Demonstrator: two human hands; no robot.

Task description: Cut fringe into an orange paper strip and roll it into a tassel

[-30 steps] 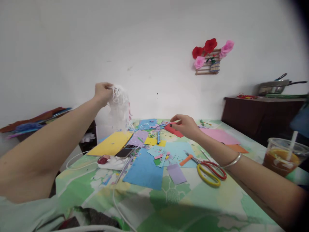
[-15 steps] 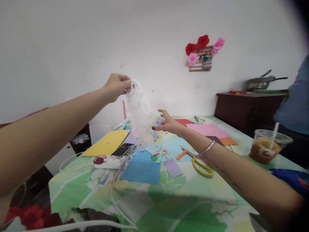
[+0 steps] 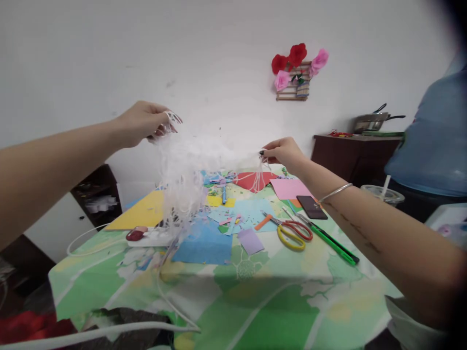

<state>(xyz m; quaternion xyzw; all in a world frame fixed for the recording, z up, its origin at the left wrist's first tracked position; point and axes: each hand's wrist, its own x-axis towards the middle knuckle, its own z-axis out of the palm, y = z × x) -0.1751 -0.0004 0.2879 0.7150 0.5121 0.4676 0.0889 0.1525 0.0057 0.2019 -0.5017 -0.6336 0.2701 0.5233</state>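
A loose tangle of thin white strings point(image 3: 184, 177) hangs over the table, blurred in part. Up at its left end my left hand point(image 3: 148, 124) is closed on the strands. My right hand point(image 3: 282, 153), wearing a bracelet point(image 3: 337, 191) at the wrist, pinches several strands at the right, and they stretch across between both hands. Under the tangle lie blue paper point(image 3: 204, 245), yellow card point(image 3: 140, 211) and small paper scraps. Scissors point(image 3: 292, 236) with one yellow and one red handle rest beneath my right forearm, beside a green utility knife point(image 3: 335, 245).
A white power strip point(image 3: 155, 238) with a cable sits at the table's left. Toward the right are a dark phone point(image 3: 312, 207) and a plastic cup point(image 3: 383, 193) with a straw. A person in blue point(image 3: 430, 131) stands beyond. Paper flowers point(image 3: 297, 54) hang on the wall.
My right hand has moved right and up and now grips some strands. My left hand has shifted left, spreading the white tangle sideways. The view has turned a little.
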